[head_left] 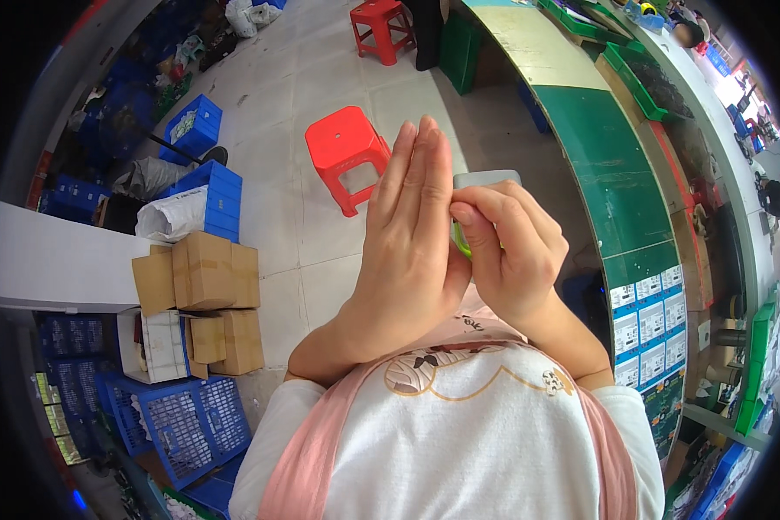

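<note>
My left hand (pixel 409 212) is raised in front of my chest, its back toward me and its fingers stretched out close together. Just to its right is my right hand (pixel 518 238), with thumb and forefinger pinched together beside the left forefinger's edge. Whether anything small sits in that pinch is hidden. Behind the right hand shows part of a pale grey thing (pixel 487 178) with a rounded corner. A bit of bright green (pixel 460 242) peeks out between the hands; its kind cannot be made out.
A red plastic stool (pixel 342 139) stands ahead, another red stool (pixel 381 30) farther off. Cardboard boxes (pixel 217 270) and blue crates (pixel 186 425) are stacked on the left. Along the right runs a green-topped workbench (pixel 611 165) with a green tray (pixel 637 78).
</note>
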Action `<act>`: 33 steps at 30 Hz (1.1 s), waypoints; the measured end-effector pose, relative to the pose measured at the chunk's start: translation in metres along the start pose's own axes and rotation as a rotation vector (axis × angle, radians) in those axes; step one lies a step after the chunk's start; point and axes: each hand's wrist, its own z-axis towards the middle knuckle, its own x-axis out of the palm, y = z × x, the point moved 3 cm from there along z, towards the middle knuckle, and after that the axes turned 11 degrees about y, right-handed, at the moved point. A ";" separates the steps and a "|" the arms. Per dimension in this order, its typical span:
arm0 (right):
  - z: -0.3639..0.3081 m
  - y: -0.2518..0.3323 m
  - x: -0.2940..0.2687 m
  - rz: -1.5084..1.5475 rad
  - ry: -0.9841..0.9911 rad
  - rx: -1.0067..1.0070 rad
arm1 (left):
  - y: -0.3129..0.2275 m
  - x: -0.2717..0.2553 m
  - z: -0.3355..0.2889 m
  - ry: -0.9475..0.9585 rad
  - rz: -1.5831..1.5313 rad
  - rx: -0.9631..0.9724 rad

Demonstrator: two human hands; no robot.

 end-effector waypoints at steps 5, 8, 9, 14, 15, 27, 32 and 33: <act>-0.001 0.004 0.000 -0.015 -0.034 0.045 | -0.001 0.002 0.000 -0.020 0.057 0.015; -0.002 0.000 -0.001 0.045 -0.018 0.094 | -0.002 0.002 0.001 -0.013 -0.035 0.035; -0.003 -0.002 -0.002 0.077 -0.010 0.110 | -0.002 0.002 0.001 -0.010 -0.085 0.043; -0.002 0.001 -0.001 0.069 0.040 0.089 | 0.003 -0.004 -0.001 0.043 -0.101 0.001; -0.002 0.002 0.000 0.049 0.048 0.077 | 0.006 -0.003 -0.002 0.041 -0.080 0.001; -0.002 0.009 -0.006 -0.058 0.092 0.106 | 0.003 0.000 -0.003 0.040 0.124 -0.033; -0.003 0.006 -0.006 -0.071 0.039 0.038 | 0.002 0.001 -0.002 0.045 0.145 -0.027; -0.003 0.005 -0.006 -0.076 0.037 0.028 | 0.001 0.001 -0.002 0.048 0.147 -0.024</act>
